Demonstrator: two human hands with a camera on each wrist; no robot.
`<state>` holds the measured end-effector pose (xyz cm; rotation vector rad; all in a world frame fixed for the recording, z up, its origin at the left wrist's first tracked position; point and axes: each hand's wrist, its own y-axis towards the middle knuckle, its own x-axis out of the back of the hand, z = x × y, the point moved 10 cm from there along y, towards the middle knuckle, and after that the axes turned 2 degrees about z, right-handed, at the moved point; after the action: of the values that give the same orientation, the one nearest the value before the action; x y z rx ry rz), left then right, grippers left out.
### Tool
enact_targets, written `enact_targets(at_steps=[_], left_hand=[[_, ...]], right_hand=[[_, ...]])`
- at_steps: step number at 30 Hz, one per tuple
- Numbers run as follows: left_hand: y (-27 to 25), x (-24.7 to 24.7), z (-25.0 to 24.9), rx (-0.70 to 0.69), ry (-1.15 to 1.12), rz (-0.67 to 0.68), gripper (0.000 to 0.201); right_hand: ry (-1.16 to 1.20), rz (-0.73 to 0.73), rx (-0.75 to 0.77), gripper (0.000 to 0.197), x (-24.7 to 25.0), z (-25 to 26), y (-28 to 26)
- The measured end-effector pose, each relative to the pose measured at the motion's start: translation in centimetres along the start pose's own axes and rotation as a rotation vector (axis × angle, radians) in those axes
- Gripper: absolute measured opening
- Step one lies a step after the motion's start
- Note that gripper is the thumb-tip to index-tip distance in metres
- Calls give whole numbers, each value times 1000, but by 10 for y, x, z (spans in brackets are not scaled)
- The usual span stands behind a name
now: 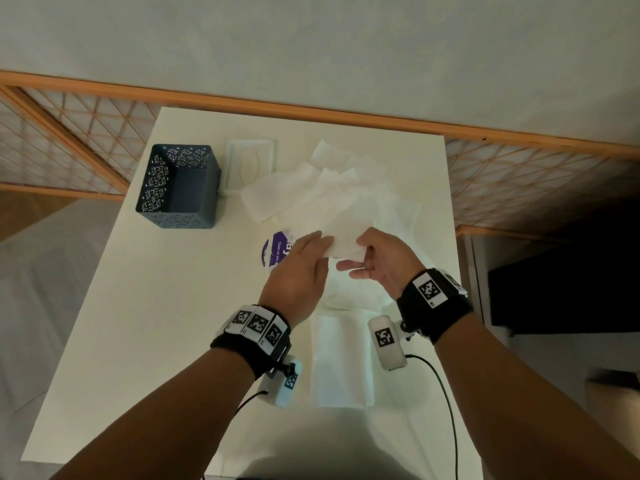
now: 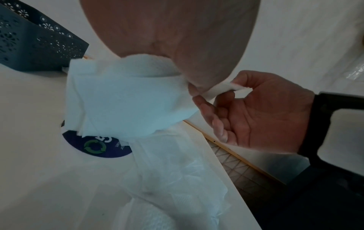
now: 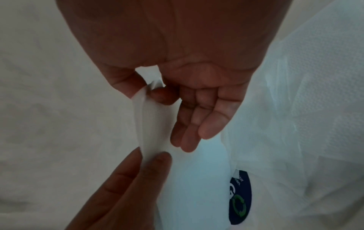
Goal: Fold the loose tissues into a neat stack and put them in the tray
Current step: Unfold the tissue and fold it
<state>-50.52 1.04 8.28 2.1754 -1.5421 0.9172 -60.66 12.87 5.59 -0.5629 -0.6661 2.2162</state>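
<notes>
Nearest, a folded stack (image 1: 341,362) flat on the table (image 1: 145,306). Above it, left hand (image 1: 298,271) and right hand (image 1: 384,261) each pinching one tissue (image 1: 346,242) by an edge — held off the table. Beyond, loose tissues (image 1: 329,188) heaped; far left, the dark tray (image 1: 180,188) — upright.

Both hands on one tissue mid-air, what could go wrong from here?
1. The tissue is held only by a pinch at its near edge: right hand between thumb and forefinger, left hand beside it. Pulling apart might tear it.
2. It hangs over the loose pile; dragging could scatter sheets.
3. The folded stack lies between the wrists; a forearm may knock it askew.
</notes>
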Motion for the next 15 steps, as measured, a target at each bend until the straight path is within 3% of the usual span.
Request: enact_targets(at_steps=[2,5,11,12,15], left_hand=[[2,8,-4,-16,-17,-62,36],[6,21,-8,19,-53,-121,26],[13,34,-13,124,-197,-161,47],[15,34,-11,141,-219,-162,49],[20,35,-7,165,-290,-170,49]], right_hand=[[17,-23,0,26,4,1,1],[56,-143,28,28,20,0,1],[97,-234,59,65,36,-4,5],[97,-218,57,65,36,-5,6],[86,-213,92,37,36,-4,9]])
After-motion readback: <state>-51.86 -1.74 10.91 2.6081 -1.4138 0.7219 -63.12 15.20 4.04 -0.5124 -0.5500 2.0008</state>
